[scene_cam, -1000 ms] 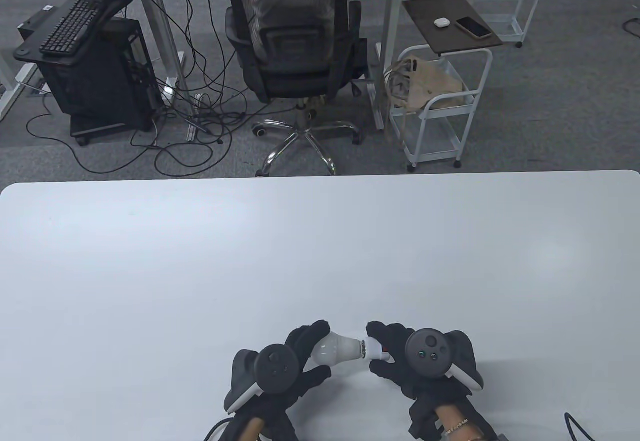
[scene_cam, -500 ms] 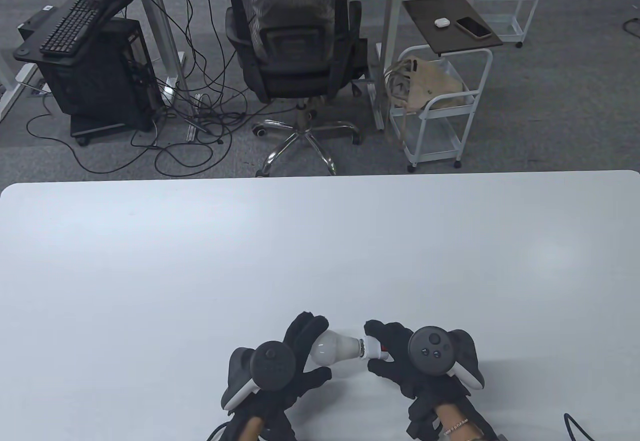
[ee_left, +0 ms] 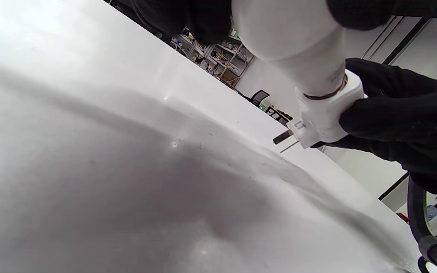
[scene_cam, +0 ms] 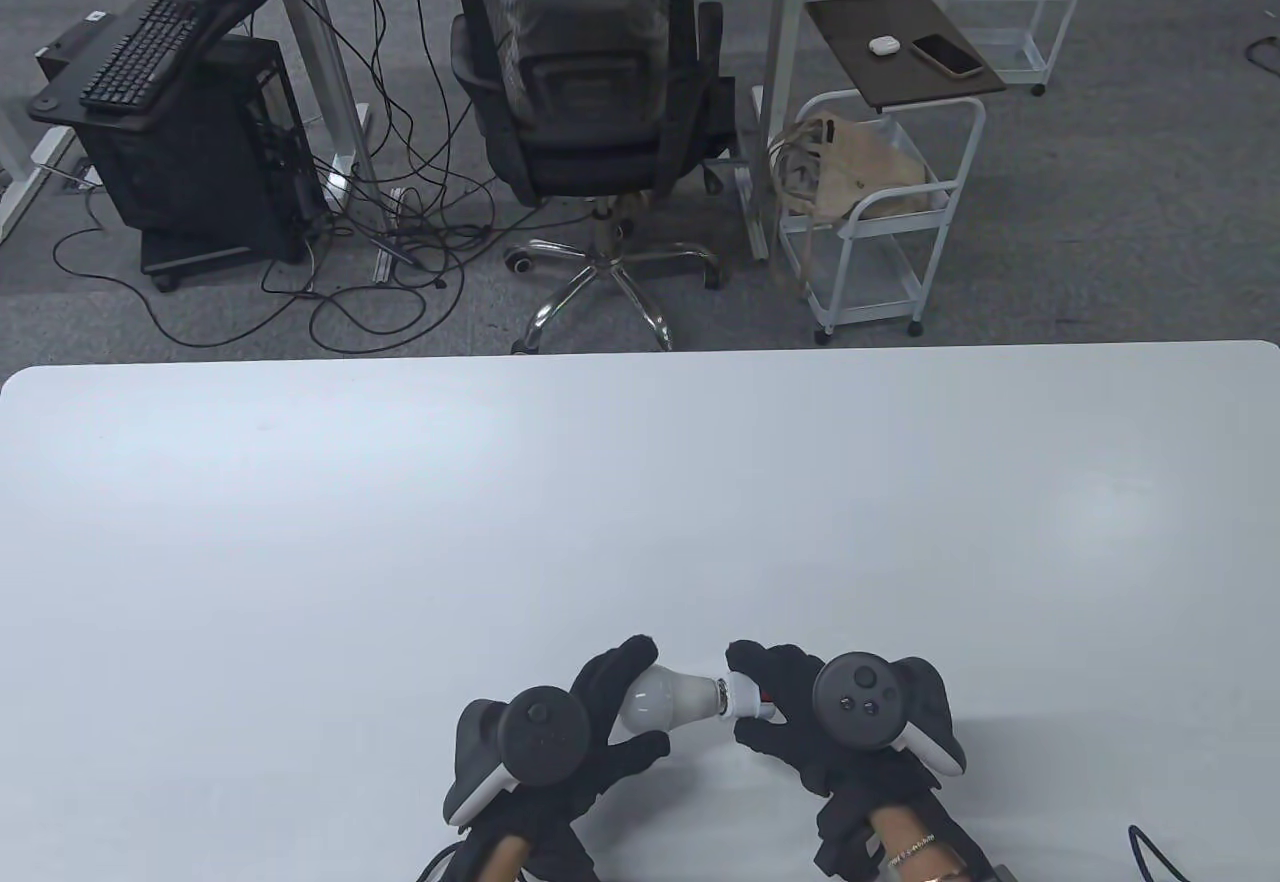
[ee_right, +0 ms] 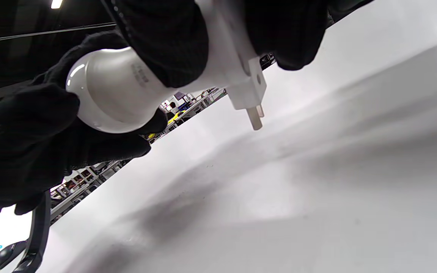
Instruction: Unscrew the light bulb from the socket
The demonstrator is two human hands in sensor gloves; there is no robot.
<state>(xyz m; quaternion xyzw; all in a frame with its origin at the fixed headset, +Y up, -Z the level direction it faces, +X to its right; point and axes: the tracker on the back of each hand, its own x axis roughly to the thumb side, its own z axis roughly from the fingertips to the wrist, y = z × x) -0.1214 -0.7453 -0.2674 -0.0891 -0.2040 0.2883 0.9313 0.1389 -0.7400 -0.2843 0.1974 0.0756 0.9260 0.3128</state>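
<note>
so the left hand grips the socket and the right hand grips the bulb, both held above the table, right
Swapped: the table view shows the left hand gripping the bulb and the right hand gripping the socket. Both are held above the table.

The left hand point(scene_cam: 590, 727) grips the bulb point(scene_cam: 660, 700); the right hand point(scene_cam: 810, 722) pinches the socket point(scene_cam: 742, 697), both raised above the desk point(scene_cam: 400, 522)

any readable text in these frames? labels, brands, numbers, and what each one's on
Nothing reads in full.
Light bulb: a short line of grey print on its neck, too blurred to read.
Socket: raised marking near the prongs, looks like "LT", not certain.
Trackers on the left hand and the right hand: button symbols only, no words.
Keyboard beyond the table: keys too small to read.
</note>
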